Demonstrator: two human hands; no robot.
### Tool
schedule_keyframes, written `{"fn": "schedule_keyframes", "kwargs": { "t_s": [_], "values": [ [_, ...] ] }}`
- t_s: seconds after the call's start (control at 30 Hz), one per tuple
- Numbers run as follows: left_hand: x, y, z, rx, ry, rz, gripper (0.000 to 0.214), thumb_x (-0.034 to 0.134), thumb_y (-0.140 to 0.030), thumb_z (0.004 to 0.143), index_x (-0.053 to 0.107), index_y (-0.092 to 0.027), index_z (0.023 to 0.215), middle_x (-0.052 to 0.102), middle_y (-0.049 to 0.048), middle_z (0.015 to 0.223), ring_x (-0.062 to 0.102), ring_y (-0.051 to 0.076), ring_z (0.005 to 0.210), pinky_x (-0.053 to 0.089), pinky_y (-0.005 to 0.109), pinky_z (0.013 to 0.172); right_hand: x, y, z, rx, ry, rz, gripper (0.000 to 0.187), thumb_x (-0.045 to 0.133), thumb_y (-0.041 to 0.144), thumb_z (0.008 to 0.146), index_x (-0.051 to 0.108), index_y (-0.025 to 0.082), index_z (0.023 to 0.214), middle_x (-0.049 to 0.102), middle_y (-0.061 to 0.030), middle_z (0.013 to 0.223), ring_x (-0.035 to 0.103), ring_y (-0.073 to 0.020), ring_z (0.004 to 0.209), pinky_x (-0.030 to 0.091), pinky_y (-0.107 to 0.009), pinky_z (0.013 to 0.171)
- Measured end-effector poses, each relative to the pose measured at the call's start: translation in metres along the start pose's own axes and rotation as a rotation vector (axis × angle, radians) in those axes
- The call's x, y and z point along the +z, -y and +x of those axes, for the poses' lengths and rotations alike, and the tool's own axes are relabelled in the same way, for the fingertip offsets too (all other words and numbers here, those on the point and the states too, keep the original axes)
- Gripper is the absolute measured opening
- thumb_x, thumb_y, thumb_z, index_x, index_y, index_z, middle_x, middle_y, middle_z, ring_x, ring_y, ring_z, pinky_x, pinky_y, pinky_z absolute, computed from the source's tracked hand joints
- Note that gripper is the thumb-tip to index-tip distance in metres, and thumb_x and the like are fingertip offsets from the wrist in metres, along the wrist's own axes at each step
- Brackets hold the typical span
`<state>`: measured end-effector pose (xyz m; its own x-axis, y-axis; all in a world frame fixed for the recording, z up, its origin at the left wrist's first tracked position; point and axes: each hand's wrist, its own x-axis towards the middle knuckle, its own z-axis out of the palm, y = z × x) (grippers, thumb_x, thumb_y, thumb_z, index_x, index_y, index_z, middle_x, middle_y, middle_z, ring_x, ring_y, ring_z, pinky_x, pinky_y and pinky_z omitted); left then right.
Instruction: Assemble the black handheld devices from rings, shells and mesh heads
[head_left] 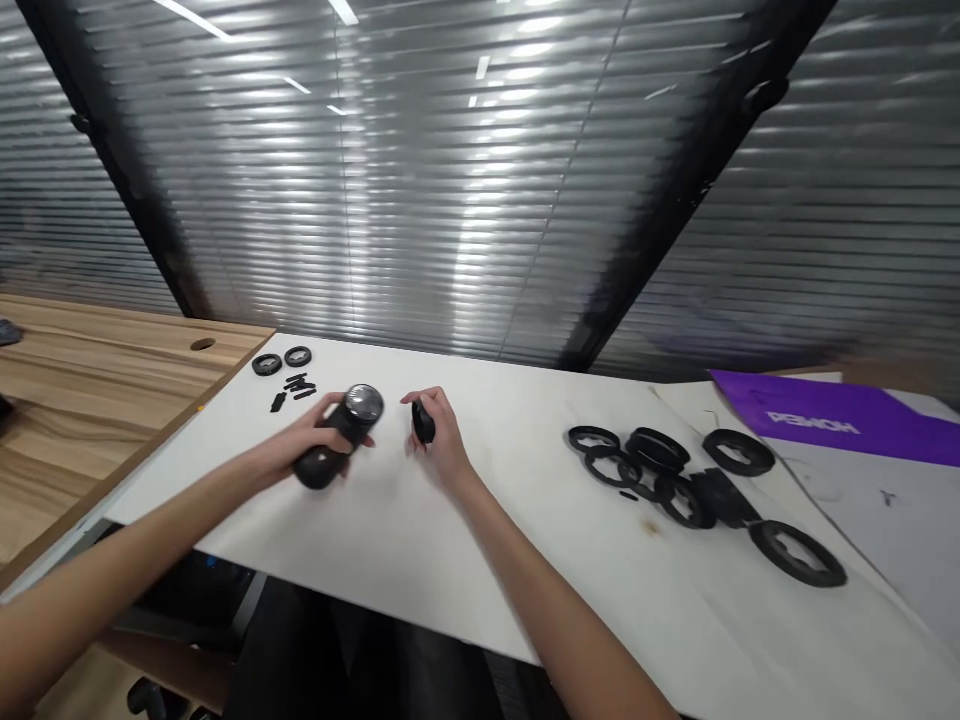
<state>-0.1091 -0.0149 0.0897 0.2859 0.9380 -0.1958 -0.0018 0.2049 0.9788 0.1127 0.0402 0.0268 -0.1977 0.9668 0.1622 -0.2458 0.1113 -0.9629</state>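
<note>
My left hand (306, 438) is wrapped round a black handheld device with a round shiny metal head, like a small electric shaver (321, 466). Its silver head tilts up and away to the right. A short gap to the right, my right hand (446, 440) pinches a small black oval piece (423, 422), which could be a cap; its exact kind does not show. Both hands are raised over the white table (420, 540), and the two held things are apart.
Two black rings (298, 356) and several small black pieces (298, 384) lie at the back left. To the right are several larger black rings (739, 453) and a dark block (724, 497). A purple printed sheet (825, 415) is at the far right. Blinds (420, 220) stand behind; a wooden tabletop (112, 380) adjoins left.
</note>
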Motion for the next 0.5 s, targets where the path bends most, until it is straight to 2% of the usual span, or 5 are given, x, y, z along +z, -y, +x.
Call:
{"fn": "schedule_keyframes", "kwargs": {
  "t_s": [0.1,0.2,0.33,0.43,0.5],
  "values": [
    [0.039,0.018,0.037,-0.003,0.165,-0.124,0.081,0.079,-0.028,0.071,0.047,-0.023,0.146,0.075,0.0101,0.103,0.069,0.021,0.066,0.054,0.036,0.069,-0.021,0.002,0.008,-0.085,-0.121,-0.006,0.032,0.057,0.058,0.085,0.054,0.026,0.088,0.071,-0.0003,0.098,0.038,-0.0080,0.042,0.038,-0.029,0.041],
    [0.057,0.036,0.068,-0.003,0.215,-0.241,0.074,0.075,-0.039,0.081,0.048,-0.027,0.149,0.072,0.0084,0.109,0.069,0.022,0.075,0.053,0.034,0.069,-0.041,0.003,0.013,-0.099,-0.175,-0.027,0.035,0.054,0.057,0.086,0.061,0.024,0.094,0.074,-0.0042,0.106,0.045,-0.0104,0.046,0.032,-0.029,0.042],
    [0.058,0.051,0.083,-0.040,0.297,-0.320,0.062,0.077,-0.046,0.089,0.054,-0.036,0.146,0.068,0.0052,0.116,0.066,0.019,0.083,0.050,0.027,0.067,-0.051,0.005,0.013,-0.051,-0.165,-0.107,0.042,0.049,0.056,0.090,0.072,0.022,0.096,0.076,-0.0068,0.113,0.060,-0.0172,0.065,0.042,-0.031,0.052],
    [0.054,0.052,0.080,-0.095,0.339,-0.357,0.061,0.078,-0.042,0.087,0.057,-0.033,0.143,0.068,0.0042,0.105,0.064,0.017,0.075,0.048,0.025,0.061,-0.046,0.003,0.011,-0.052,-0.099,-0.162,0.042,0.051,0.056,0.092,0.076,0.022,0.091,0.078,-0.0069,0.107,0.068,-0.0251,0.096,0.053,-0.033,0.073],
    [0.053,0.052,0.080,-0.128,0.341,-0.397,0.067,0.076,-0.040,0.084,0.055,-0.030,0.146,0.068,0.0045,0.098,0.063,0.017,0.067,0.046,0.025,0.054,-0.041,0.000,0.008,-0.027,-0.046,-0.184,0.043,0.053,0.058,0.093,0.077,0.022,0.091,0.076,-0.0061,0.101,0.068,-0.0257,0.096,0.053,-0.034,0.074]
  ]
}}
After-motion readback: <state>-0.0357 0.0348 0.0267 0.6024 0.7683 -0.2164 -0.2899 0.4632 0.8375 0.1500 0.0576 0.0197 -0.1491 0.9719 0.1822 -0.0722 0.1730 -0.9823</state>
